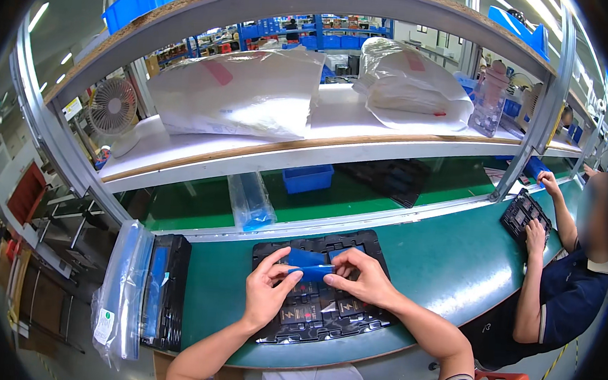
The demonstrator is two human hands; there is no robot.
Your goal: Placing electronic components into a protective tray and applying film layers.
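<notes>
The two forearms are coming in from the lower edge, nearest of all, and reaching over the near edge of the green counter (438,268). Both are meeting above a black tray (324,310) that is lying at the middle of that near edge, its pockets holding small dark parts.

The left hand (268,291) is curling partly closed, thumb and forefinger pinching the left end of a blue strip (311,268). The right hand (360,277) is pinching the strip's right end the same way, the other fingers loosely bent. The strip is hanging between the two hands just above the far half of the tray, not resting on it.

It looks thin and light, more like film than card, so it is probably bending easily and creasing if squeezed hard. Its surface seems glossy and may be slipping between fingertips; holding it by its two short ends, as now, looks the safest grip.

At the left end of the counter a stack of black trays (169,290) is standing beside a clear bag (120,290) with blue contents. A smaller clear bag (251,202) is leaning at the far edge. On the shelf above, white plastic bags (247,92) are lying. At the right end a co-worker's hand (536,235) is resting on another black tray (522,212).
</notes>
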